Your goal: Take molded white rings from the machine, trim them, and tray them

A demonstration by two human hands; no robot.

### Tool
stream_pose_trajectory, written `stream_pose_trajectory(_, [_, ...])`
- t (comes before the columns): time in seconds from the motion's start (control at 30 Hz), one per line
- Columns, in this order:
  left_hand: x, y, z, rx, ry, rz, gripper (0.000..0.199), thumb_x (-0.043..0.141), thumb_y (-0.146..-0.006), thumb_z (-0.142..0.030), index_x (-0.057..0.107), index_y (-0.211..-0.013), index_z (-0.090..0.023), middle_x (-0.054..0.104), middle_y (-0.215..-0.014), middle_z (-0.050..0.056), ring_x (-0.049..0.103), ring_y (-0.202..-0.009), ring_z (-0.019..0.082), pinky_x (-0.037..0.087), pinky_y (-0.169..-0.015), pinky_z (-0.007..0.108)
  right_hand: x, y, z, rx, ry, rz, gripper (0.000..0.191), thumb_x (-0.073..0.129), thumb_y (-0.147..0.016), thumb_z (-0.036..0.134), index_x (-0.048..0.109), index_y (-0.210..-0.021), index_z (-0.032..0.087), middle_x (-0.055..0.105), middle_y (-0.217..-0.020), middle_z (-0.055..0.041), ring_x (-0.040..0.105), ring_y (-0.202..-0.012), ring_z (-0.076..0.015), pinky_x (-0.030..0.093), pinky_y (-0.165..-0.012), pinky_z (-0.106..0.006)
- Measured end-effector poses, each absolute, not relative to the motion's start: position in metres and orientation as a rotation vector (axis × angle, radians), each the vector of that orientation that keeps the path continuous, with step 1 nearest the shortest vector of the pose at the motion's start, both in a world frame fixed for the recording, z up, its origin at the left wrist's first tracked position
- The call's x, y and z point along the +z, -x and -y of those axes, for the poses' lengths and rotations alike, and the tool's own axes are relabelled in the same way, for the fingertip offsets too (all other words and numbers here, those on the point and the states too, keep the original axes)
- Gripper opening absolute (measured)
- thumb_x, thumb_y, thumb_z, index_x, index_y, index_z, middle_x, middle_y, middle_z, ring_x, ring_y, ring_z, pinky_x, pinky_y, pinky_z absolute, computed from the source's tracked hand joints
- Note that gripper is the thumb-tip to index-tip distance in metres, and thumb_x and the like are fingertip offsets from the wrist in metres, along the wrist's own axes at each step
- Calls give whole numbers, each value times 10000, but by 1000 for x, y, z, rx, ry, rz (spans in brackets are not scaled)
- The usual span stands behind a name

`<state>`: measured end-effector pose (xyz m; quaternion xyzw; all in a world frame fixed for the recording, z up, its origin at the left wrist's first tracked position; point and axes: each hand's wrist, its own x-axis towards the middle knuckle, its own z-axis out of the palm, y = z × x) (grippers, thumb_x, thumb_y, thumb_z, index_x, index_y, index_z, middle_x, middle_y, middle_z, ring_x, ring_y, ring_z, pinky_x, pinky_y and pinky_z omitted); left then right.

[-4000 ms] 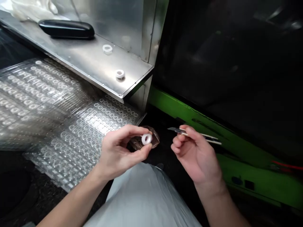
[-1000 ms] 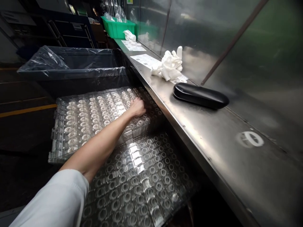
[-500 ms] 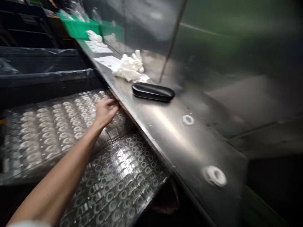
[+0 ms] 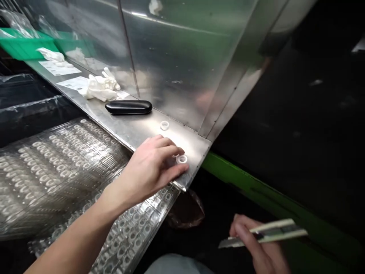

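My left hand (image 4: 149, 167) rests over the end of the steel shelf (image 4: 142, 127), its fingers slightly curled and holding nothing I can see. Right beside its fingertips lies a white plastic ring (image 4: 181, 159). A second white ring (image 4: 164, 125) sits farther back on the shelf. Low at the right, my right hand (image 4: 251, 239) pinches a snap-off utility knife (image 4: 265, 236) with its blade pointing left. Transparent blister trays (image 4: 57, 167) filled with white rings spread below the shelf, to the left of my left hand.
A black glasses case (image 4: 128, 107), crumpled white gloves (image 4: 99, 86) and printed papers (image 4: 58, 67) lie on the shelf. Green crates (image 4: 25, 49) stand farther along. A brown plastic bag (image 4: 186, 209) and a green machine rail (image 4: 256, 186) lie to the right.
My left hand has moved from over the trays to the shelf's end, beside the nearer ring. My right hand and the knife have come into view, and the view has swung right.
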<state>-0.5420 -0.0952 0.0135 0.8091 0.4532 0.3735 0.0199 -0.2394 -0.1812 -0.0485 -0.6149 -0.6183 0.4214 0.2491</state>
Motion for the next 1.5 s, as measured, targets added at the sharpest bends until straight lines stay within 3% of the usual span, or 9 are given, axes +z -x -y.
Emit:
stream_pose_trajectory(0.07, [10, 530, 115, 1343, -2495, -1299, 208, 818, -893, -287, 709, -1030, -175, 688, -924, 47, 633, -819, 195, 517, -697, 357, -28, 245, 171, 1275, 1519, 1748, 524, 423, -1039, 637, 612, -801, 210, 545, -752, -21, 517, -729, -157, 447, -677, -268])
stream_pose_trajectory(0.23, [-4, 484, 169, 1570, -2326, -1134, 325, 888, -793, -116, 656, -1017, -157, 702, -867, 9, 636, -760, 136, 528, -689, 299, -4, 259, 149, 1463, 1101, 1834, 371, 541, -1048, 517, 697, -1186, 210, 629, -803, 3, 553, -695, -113, 461, -650, -234])
stream_pose_trajectory(0.43, [-30, 461, 193, 1639, -2127, -1078, 331, 908, -764, -99, 641, -952, -154, 675, -832, 4, 616, -727, 130, 505, -629, 292, -11, 262, 159, 1854, 857, 1590, 304, 612, -1006, 418, 682, -997, 122, 537, -659, 29, 481, -571, -76, 403, -515, -188])
stream_pose_trajectory(0.6, [-44, 455, 208, 1598, -1893, -1095, 377, 963, -731, -271, 678, -962, -184, 662, -796, -3, 603, -678, 130, 484, -583, 280, -18, 261, 163, 1970, 848, 1560, 337, 659, -975, 445, 636, -913, 115, 552, -644, 25, 479, -548, -67, 389, -490, -170])
stream_pose_trajectory(0.73, [-46, 455, 219, 1345, -1304, -954, 196, 846, -868, -289, 768, -1042, -245, 726, -821, 18, 683, -695, 152, 569, -608, 245, -15, 257, 161, 2065, 827, 1598, 375, 691, -959, 485, 615, -899, 122, 557, -676, 22, 482, -561, -65, 397, -495, -171])
stream_pose_trajectory(0.9, [-45, 458, 222, 1258, -1319, -1024, 60, 818, -874, -242, 813, -933, -234, 759, -797, 41, 701, -663, 172, 558, -556, 230, -16, 253, 162, 2035, 849, 1766, 325, 669, -992, 442, 619, -905, 133, 533, -695, 32, 479, -592, -65, 399, -513, -169])
stream_pose_trajectory(1.13, [-49, 462, 222, 1235, -1196, -911, 199, 679, -963, -154, 833, -1003, -272, 774, -849, 24, 742, -759, 140, 621, -692, 164, -25, 257, 161, 2105, 839, 1626, 326, 670, -982, 422, 608, -845, 133, 539, -683, 28, 468, -570, -58, 383, -495, -160])
stream_pose_trajectory(1.3, [-62, 466, 222, 1133, -1005, -605, 354, 751, -914, -125, 752, -1246, -246, 762, -1041, 100, 739, -959, 212, 641, -902, 312, -32, 260, 154, 2251, 663, 1517, 345, 680, -982, 413, 596, -809, 127, 532, -630, 33, 430, -513, -49, 346, -450, -158])
stream_pose_trajectory(1.5, [-70, 462, 227, 1225, -961, -678, 352, 822, -847, -111, 784, -1174, -239, 750, -973, 88, 728, -882, 206, 647, -815, 309, -50, 272, 156, 2253, 640, 1384, 342, 687, -989, 401, 584, -813, 127, 519, -615, 39, 440, -499, -45, 342, -443, -147])
